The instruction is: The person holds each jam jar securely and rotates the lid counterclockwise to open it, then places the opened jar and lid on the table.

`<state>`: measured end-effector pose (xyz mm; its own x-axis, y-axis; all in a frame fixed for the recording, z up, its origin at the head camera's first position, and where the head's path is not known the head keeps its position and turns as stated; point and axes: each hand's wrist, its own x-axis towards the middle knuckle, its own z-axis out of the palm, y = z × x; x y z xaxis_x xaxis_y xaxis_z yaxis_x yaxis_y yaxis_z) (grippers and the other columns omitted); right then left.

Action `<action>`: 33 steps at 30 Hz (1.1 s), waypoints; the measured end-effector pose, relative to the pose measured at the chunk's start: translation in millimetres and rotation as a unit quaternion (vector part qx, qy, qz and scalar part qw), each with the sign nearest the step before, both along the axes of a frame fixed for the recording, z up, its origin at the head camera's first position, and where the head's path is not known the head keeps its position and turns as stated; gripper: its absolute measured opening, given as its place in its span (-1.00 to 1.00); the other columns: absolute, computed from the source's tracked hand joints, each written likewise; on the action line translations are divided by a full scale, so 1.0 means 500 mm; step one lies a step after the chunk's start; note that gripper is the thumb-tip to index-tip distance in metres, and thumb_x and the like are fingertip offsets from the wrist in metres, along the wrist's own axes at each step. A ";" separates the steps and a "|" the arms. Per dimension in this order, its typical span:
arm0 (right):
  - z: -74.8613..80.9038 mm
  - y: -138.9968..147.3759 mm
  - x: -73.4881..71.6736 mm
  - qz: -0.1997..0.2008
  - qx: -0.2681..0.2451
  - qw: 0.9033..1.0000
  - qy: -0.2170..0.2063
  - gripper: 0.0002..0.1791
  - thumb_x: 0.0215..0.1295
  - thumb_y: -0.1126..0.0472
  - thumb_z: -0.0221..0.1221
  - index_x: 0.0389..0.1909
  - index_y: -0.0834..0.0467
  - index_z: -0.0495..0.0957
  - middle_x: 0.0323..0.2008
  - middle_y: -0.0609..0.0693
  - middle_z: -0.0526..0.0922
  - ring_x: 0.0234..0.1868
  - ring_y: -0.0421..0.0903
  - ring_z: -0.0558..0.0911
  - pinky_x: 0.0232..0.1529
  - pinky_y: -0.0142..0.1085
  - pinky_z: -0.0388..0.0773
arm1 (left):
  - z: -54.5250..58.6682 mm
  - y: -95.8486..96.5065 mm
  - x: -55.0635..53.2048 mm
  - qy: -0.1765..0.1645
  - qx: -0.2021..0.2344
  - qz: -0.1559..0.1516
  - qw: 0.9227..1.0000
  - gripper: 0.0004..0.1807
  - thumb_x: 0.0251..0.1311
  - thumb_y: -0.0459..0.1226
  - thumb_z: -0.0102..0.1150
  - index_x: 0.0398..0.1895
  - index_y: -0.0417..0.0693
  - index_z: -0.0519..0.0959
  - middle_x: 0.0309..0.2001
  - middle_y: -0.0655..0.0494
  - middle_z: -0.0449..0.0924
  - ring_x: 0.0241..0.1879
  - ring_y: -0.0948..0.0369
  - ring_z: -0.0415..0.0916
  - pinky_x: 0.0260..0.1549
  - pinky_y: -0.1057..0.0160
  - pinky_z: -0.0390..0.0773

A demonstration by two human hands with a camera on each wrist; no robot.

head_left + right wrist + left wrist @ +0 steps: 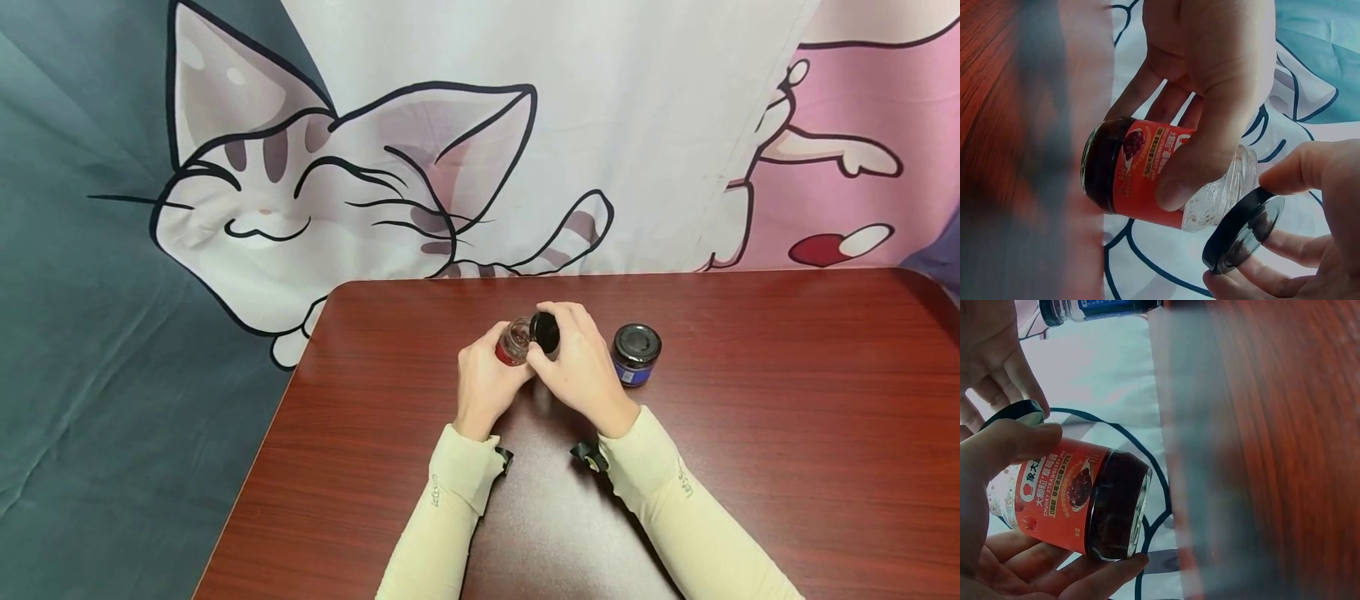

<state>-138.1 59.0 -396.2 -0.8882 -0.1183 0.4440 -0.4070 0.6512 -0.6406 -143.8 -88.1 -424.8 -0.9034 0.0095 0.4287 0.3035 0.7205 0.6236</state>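
Observation:
My left hand (pixel 491 379) grips a glass jam jar (pixel 1079 494) with a red label reading "Chunky Strawberry Jam". Its mouth is uncovered; dark jam fills the lower part, and the glass near the neck is smeared. The jar's base appears raised off the table. Thumb and fingers of my right hand (pixel 585 367) pinch a black screw lid (pixel 1232 237) by its rim. Tilted on edge, the lid is held right beside the jar's mouth. To the right of that hand, a second jar (pixel 637 354) with a dark lid and blue label stands upright, untouched.
A reddish-brown wooden table (pixel 787 433) lies beneath both arms. Behind its far edge hangs a curtain (pixel 637 108) printed with cartoon cats. Small black devices, one of them a wrist camera (pixel 590 456), sit at the cuffs of the pale sleeves.

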 end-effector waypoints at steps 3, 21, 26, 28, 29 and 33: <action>0.001 0.002 -0.001 0.000 0.000 1.000 -0.001 -0.48 0.03 0.13 0.18 0.07 0.18 0.42 -0.01 0.10 0.45 0.00 0.00 0.44 -0.04 -0.10 0.39 | 0.000 0.000 -0.001 -0.003 0.003 -0.002 1.000 -0.61 -0.16 0.01 0.33 -0.19 0.15 0.60 -0.45 0.30 0.61 -0.49 0.33 0.51 -0.50 0.33 0.47; 0.004 0.007 -0.004 -0.008 -0.003 1.000 -0.012 -0.47 0.02 0.15 0.17 0.09 0.17 0.41 0.02 0.10 0.45 0.00 0.00 0.45 -0.06 -0.09 0.39 | -0.002 -0.004 -0.003 -0.004 0.000 0.013 1.000 -0.59 -0.23 -0.05 0.36 -0.20 0.13 0.60 -0.44 0.31 0.60 -0.49 0.30 0.52 -0.49 0.30 0.47; 0.005 0.007 -0.005 -0.012 -0.004 1.000 -0.028 -0.45 0.04 0.15 0.17 0.11 0.19 0.39 0.03 0.10 0.45 0.02 0.02 0.44 -0.03 -0.07 0.36 | -0.001 -0.006 -0.003 -0.011 0.007 0.015 1.000 -0.58 -0.25 -0.06 0.37 -0.20 0.12 0.60 -0.43 0.31 0.60 -0.47 0.28 0.53 -0.48 0.28 0.48; 0.006 0.008 -0.004 -0.013 -0.003 0.999 -0.030 -0.45 0.04 0.15 0.17 0.11 0.19 0.38 0.03 0.11 0.46 0.03 0.04 0.44 -0.01 -0.06 0.35 | -0.002 -0.007 -0.003 -0.012 0.008 0.017 1.000 -0.57 -0.27 -0.07 0.37 -0.20 0.11 0.60 -0.42 0.30 0.61 -0.46 0.28 0.53 -0.47 0.28 0.48; 0.006 0.008 -0.005 -0.013 -0.001 0.999 -0.030 -0.45 0.04 0.15 0.17 0.12 0.19 0.38 0.03 0.11 0.46 0.03 0.04 0.44 -0.01 -0.05 0.35 | -0.003 -0.007 -0.004 -0.014 0.007 0.018 1.000 -0.56 -0.28 -0.08 0.38 -0.19 0.11 0.60 -0.42 0.30 0.61 -0.46 0.28 0.53 -0.47 0.28 0.49; 0.005 0.010 -0.005 -0.012 0.002 0.999 -0.029 -0.44 0.06 0.15 0.17 0.13 0.19 0.37 0.03 0.10 0.46 -0.07 0.01 0.47 -0.07 -0.08 0.39 | -0.002 -0.009 -0.003 -0.023 0.007 0.022 0.999 -0.53 -0.31 -0.08 0.39 -0.17 0.11 0.60 -0.40 0.30 0.61 -0.44 0.29 0.53 -0.45 0.27 0.49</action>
